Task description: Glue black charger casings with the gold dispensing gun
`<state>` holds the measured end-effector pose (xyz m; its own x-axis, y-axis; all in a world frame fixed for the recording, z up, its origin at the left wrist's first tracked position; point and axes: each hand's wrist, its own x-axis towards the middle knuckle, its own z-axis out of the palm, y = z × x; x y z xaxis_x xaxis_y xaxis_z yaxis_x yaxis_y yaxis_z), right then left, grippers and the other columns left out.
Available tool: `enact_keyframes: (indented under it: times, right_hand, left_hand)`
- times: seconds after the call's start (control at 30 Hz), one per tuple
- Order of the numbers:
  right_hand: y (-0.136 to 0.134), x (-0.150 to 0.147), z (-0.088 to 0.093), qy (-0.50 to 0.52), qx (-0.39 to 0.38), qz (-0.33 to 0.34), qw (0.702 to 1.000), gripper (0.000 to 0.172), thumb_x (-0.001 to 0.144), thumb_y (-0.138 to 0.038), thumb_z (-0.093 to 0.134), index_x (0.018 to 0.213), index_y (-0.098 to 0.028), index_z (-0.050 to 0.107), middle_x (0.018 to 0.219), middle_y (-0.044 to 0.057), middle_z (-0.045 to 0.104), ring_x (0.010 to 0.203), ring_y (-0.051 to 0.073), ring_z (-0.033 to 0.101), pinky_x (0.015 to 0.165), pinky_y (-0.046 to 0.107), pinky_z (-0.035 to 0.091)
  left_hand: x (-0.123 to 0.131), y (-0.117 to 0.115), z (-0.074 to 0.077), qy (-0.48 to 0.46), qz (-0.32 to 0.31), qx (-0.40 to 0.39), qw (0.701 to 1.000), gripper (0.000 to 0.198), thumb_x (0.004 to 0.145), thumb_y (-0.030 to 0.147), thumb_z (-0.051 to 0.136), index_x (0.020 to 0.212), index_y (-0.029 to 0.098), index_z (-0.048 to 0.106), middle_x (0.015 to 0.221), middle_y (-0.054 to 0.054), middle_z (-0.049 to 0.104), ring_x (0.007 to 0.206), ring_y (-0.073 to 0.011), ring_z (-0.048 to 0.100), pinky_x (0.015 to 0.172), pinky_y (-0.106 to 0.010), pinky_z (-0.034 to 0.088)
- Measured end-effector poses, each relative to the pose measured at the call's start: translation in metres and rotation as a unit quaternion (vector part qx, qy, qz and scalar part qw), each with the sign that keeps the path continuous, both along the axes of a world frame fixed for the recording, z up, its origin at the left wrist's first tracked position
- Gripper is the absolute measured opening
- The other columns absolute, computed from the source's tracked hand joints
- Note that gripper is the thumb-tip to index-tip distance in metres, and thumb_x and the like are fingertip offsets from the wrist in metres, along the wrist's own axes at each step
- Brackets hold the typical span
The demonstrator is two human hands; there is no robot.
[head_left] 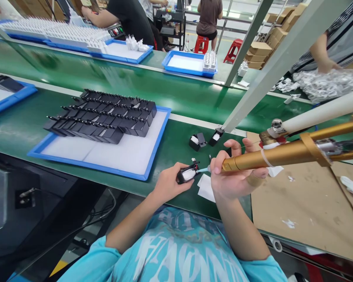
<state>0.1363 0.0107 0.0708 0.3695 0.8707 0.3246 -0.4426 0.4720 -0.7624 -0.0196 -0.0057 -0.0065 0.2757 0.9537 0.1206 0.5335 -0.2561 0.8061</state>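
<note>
My left hand (168, 183) is closed round a small black plug-like part (187, 173) with a white face, held just above the green bench edge. My right hand (237, 176) grips the front of a long gold-coloured dispensing tool (282, 154) that runs off to the right. Its thin pale tip (202, 170) touches the part in my left hand. A white paper scrap (206, 188) lies under my hands.
Two more black parts (197, 141) (216, 137) lie just beyond my hands. A blue tray (153, 154) with rows of black parts sits to the left. A cardboard sheet (306, 211) covers the bench at right. Grey slanted posts (267, 66) rise ahead. Other people work at the far benches.
</note>
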Motion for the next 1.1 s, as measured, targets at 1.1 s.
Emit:
enact_keyframes:
  times: [1.1]
  right_hand:
    - [-0.003, 0.003, -0.001, 0.049, 0.018, 0.006, 0.999, 0.045, 0.080, -0.064, 0.044, 0.109, -0.032, 0.057, 0.097, -0.001, 0.056, 0.040, 0.007, 0.049, 0.035, 0.027, 0.035]
  left_hand:
    - [-0.018, 0.021, -0.006, 0.041, -0.068, -0.044, 0.996, 0.033, 0.078, 0.029, 0.069, 0.110, 0.023, 0.060, 0.104, -0.004, 0.065, 0.097, -0.0221, 0.063, 0.085, -0.035, 0.052]
